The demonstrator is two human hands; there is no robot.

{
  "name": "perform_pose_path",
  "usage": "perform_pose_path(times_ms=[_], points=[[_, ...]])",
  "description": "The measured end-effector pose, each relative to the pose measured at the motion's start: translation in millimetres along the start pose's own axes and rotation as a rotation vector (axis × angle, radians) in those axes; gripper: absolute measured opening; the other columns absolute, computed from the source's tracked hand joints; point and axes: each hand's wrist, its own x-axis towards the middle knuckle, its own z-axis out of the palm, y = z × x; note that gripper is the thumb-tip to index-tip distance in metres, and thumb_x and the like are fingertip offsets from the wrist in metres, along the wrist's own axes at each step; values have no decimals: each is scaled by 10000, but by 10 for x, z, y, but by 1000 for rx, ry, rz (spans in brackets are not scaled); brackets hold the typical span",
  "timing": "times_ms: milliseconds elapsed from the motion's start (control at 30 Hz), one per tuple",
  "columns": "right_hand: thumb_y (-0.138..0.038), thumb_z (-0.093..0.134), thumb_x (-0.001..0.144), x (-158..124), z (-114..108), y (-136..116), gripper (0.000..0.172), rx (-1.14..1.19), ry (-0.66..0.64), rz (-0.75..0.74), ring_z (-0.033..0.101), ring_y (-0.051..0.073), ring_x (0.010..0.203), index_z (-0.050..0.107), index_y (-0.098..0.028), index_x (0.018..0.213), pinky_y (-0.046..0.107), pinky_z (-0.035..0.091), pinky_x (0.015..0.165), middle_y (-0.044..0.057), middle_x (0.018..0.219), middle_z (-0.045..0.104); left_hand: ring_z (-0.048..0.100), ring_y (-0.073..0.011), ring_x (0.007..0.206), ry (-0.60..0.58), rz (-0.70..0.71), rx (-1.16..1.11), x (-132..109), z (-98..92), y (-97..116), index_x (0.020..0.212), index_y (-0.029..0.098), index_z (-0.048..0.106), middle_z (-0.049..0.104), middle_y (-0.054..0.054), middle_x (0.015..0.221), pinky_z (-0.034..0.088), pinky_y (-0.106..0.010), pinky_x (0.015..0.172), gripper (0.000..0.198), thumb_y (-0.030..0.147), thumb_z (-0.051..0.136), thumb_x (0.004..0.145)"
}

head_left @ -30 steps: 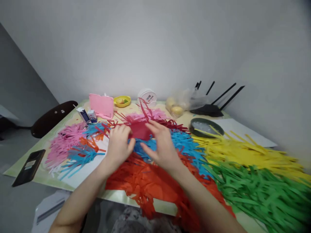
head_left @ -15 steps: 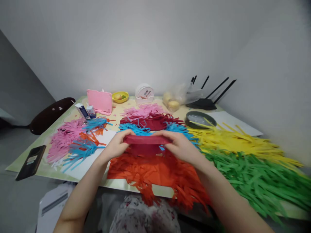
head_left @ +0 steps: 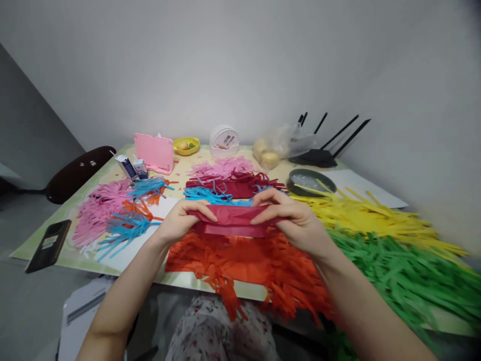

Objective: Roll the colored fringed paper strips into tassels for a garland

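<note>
A folded piece of dark red tissue paper (head_left: 233, 216) is stretched between my two hands, above the table. My left hand (head_left: 184, 220) pinches its left end, thumb and fingers closed. My right hand (head_left: 291, 216) grips the other end, with the index finger lying across the paper's face. Below it spreads orange-red fringed tissue paper (head_left: 246, 258), its strips hanging over the table's front edge. Just behind my hands lie blue fringed paper (head_left: 205, 195), dark red fringed paper (head_left: 240, 186) and pink fringed paper (head_left: 225, 167).
Yellow fringe (head_left: 370, 218) and green fringe (head_left: 398, 273) cover the right side. On the left are a pink tassel pile (head_left: 101, 208), blue tassels (head_left: 130, 228) and a phone (head_left: 48, 245). Behind stand a pink tablet case (head_left: 155, 153), a yellow bowl (head_left: 187, 152), a dark round dish (head_left: 311, 189) and a black router (head_left: 315, 158).
The folded dark red paper has tipped so that more of its face shows. My right hand's fingers have shifted onto its front; both hands still hold the ends.
</note>
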Motion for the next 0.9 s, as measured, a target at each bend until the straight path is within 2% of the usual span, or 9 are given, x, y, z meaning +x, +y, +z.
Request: perform_pose_path(times_ms=[233, 333, 400, 467, 567, 633, 700, 767, 900], points=[[10, 451, 758, 42, -181, -94, 468, -81, -142, -161, 593, 179, 1100, 789, -296, 865, 316, 483, 947, 40, 1164, 604, 604, -115, 692, -63, 141, 74, -35, -17, 183, 577, 159, 734, 661, -39, 778, 464, -226, 645, 305, 21, 465, 614], [-109, 556, 823, 82, -406, -115, 437, -95, -387, -64, 501, 233, 1299, 700, -316, 1181, 364, 426, 1056, 47, 1415, 512, 619, -118, 739, -73, 221, 257, -83, -7, 252, 613, 165, 739, 658, -37, 811, 477, -225, 679, 374, -13, 410, 605], [-236, 658, 820, 115, -510, -134, 552, -40, -542, 16, 415, 266, 1387, 569, -326, 1357, 388, 394, 1096, 43, 1527, 418, 626, -120, 791, -82, 275, 379, -114, 17, 279, 642, 166, 737, 658, -36, 841, 482, -219, 706, 411, -39, 383, 597], [-344, 684, 823, 155, -497, -161, 634, 14, -535, 86, 402, 272, 1399, 487, -329, 1425, 388, 406, 1086, 38, 1542, 406, 626, -119, 830, -111, 316, 478, -135, 51, 291, 666, 162, 730, 659, -36, 877, 482, -214, 731, 430, -60, 370, 592], [-419, 664, 831, 235, -273, -193, 601, -68, -410, 213, 558, 269, 1248, 521, -277, 1397, 363, 480, 975, 68, 1397, 575, 627, -119, 855, -170, 359, 580, -148, 93, 287, 683, 154, 717, 657, -36, 916, 479, -214, 765, 429, -80, 370, 590], [-411, 663, 820, 290, -102, -188, 413, -148, -470, 266, 667, 239, 992, 673, -221, 1187, 308, 510, 811, 59, 1119, 721, 629, -120, 861, -192, 368, 622, -157, 92, 286, 678, 151, 706, 656, -37, 928, 480, -215, 780, 421, -91, 371, 598], [-379, 641, 823, 329, 3, -166, 222, -194, -544, 292, 641, 178, 729, 716, -180, 888, 251, 456, 634, 17, 814, 719, 633, -125, 875, -192, 356, 659, -174, 50, 314, 671, 151, 699, 656, -44, 946, 483, -217, 794, 412, -101, 376, 627], [-336, 613, 835, 342, 34, -151, 206, -255, -546, 321, 549, 132, 595, 649, -170, 718, 226, 363, 541, -16, 653, 635, 638, -146, 967, -267, 313, 704, -199, -29, 387, 725, 162, 718, 659, -61, 1061, 482, -238, 867, 421, -101, 393, 675], [-250, 593, 842, 319, 35, -210, 186, -387, -512, 325, 479, 114, 557, 574, -180, 672, 227, 305, 538, -30, 604, 569, 498, -240, 1314, -571, 211, 708, -208, -156, 568, 1236, 250, 641, 490, -87, 1467, 403, -329, 1074, 458, 75, 596, 814]])
